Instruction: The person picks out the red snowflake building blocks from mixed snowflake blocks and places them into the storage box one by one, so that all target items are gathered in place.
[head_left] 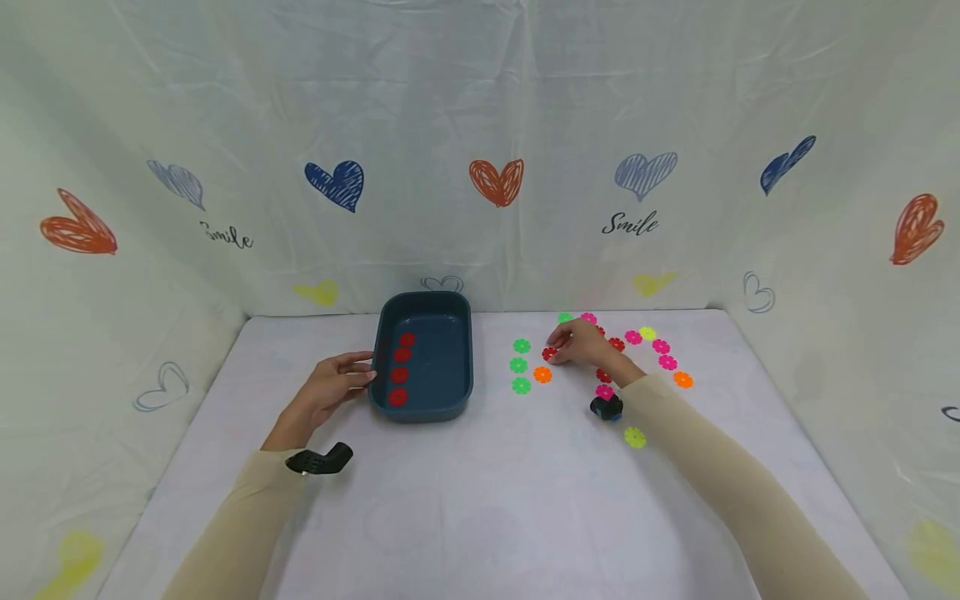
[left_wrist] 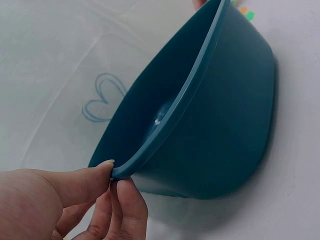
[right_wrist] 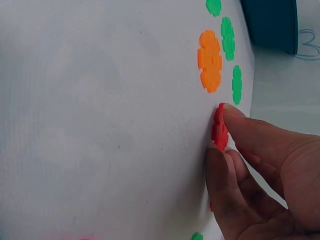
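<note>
My left hand [head_left: 330, 388] pinches the left rim of a dark blue plastic basin [head_left: 422, 414], thumb on the inner side and fingers outside, as the left wrist view shows. Several red discs [head_left: 399, 375] lie in a row along the basin's left side. To the right, my right hand [head_left: 579, 343] holds a red notched plastic disc [right_wrist: 219, 127] between thumb and fingers, low at the table surface. An orange disc [head_left: 542, 375] lies just in front of those fingertips. Green discs [head_left: 518, 365] stand in a column between the basin and this hand.
Pink discs [head_left: 667, 362], red discs [head_left: 617, 343], a yellow disc [head_left: 647, 333] and another orange disc [head_left: 682, 379] lie beyond and right of my right hand. A yellow-green disc [head_left: 635, 437] sits near the right forearm. A printed curtain [head_left: 420, 125] backs the white table [head_left: 450, 517].
</note>
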